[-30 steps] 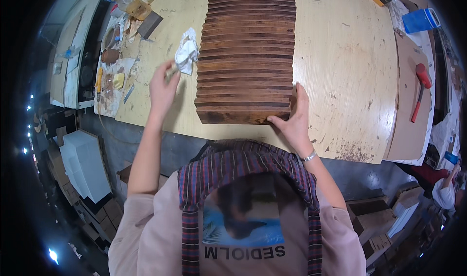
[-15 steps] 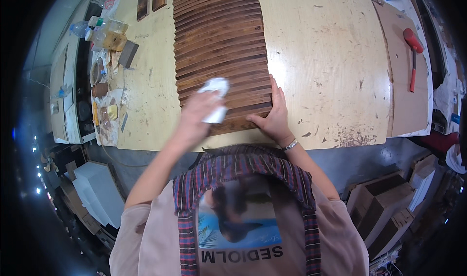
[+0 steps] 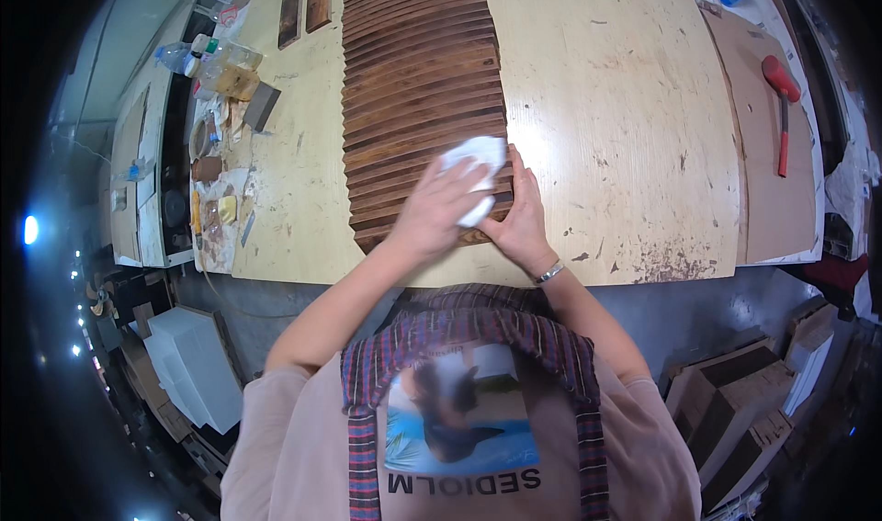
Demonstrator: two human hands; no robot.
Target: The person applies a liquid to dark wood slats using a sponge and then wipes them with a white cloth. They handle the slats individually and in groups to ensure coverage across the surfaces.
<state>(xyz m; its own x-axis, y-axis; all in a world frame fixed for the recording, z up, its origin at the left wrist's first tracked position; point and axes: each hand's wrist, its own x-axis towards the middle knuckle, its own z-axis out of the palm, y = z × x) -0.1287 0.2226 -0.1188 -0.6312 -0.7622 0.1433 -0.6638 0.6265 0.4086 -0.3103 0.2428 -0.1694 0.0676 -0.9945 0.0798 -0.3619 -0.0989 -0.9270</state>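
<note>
Dark brown wooden strips (image 3: 418, 84) lie side by side in a long row on the pale tabletop (image 3: 606, 107). My left hand (image 3: 434, 210) presses a white cloth (image 3: 478, 167) onto the near right part of the row, its fingers bent over the cloth, which is a little blurred. At the row's near right corner my right hand (image 3: 524, 225) grips the strips: its fingers lie along their right ends and the thumb reaches over toward the near edge. Part of that corner is hidden by the cloth and hands.
Two loose wooden strips (image 3: 290, 14) lie at the far left. Plastic bottles (image 3: 230, 78), a dark block (image 3: 262, 107) and a brown roll (image 3: 208, 167) crowd the left edge. A red mallet (image 3: 782, 112) rests on cardboard (image 3: 753, 199) at the right.
My left hand has swept the white cloth rightward across the strips, close to my right hand. My right hand keeps its place at the corner. The view has shifted slightly.
</note>
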